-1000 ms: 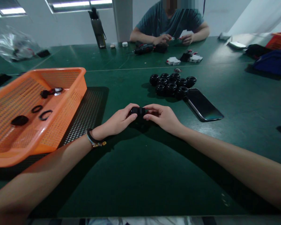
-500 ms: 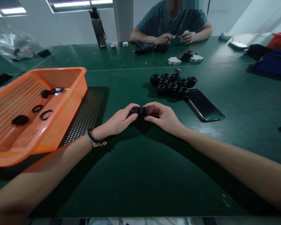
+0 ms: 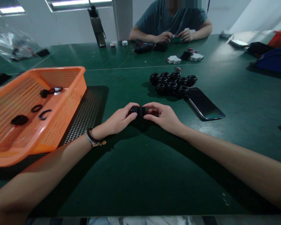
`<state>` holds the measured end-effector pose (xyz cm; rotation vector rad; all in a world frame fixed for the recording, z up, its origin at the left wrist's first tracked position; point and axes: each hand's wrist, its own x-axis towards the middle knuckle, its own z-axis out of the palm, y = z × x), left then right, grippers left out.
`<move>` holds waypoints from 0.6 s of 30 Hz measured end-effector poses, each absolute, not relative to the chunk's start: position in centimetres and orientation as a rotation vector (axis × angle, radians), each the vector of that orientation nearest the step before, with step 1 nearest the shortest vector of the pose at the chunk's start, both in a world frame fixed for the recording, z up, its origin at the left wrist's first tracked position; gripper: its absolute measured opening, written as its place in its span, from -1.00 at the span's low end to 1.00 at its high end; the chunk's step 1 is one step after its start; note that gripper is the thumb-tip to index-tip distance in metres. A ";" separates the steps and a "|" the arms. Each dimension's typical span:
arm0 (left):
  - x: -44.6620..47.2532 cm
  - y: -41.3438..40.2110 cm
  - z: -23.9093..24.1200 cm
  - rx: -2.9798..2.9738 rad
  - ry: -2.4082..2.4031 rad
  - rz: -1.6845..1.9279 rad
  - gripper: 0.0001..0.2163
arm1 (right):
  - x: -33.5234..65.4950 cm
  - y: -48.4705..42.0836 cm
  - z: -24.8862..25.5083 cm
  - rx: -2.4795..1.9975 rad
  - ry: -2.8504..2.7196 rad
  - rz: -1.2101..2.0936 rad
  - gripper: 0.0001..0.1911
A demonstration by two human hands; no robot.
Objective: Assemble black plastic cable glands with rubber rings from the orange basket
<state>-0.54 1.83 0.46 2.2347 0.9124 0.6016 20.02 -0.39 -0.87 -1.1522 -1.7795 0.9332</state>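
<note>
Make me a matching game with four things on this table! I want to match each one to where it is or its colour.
Things:
1. basket
2. phone
3. bottle
4. black part

Clues:
A. held between the left hand and the right hand
B. orange
C. standing upright at the far side of the table
D. lying flat beside the pile of black rings

Pairs: 1-B, 2-D, 3-C, 4-A
</note>
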 end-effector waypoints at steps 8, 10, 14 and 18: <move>-0.6 1.8 0.6 2.238 0.929 0.587 -0.61 | 20.1 -0.3 -1.0 -1.164 -1.806 0.909 -0.72; -0.6 1.9 0.6 2.235 0.927 0.584 -0.61 | 20.0 -0.3 -1.0 -1.155 -1.798 0.911 -0.72; -0.6 1.9 0.6 2.223 0.927 0.583 -0.62 | 20.1 -0.4 -0.8 -1.131 -1.783 0.934 -0.73; -0.5 1.9 0.6 2.213 0.931 0.601 -0.61 | 20.2 -0.5 -0.8 -1.102 -1.776 0.955 -0.67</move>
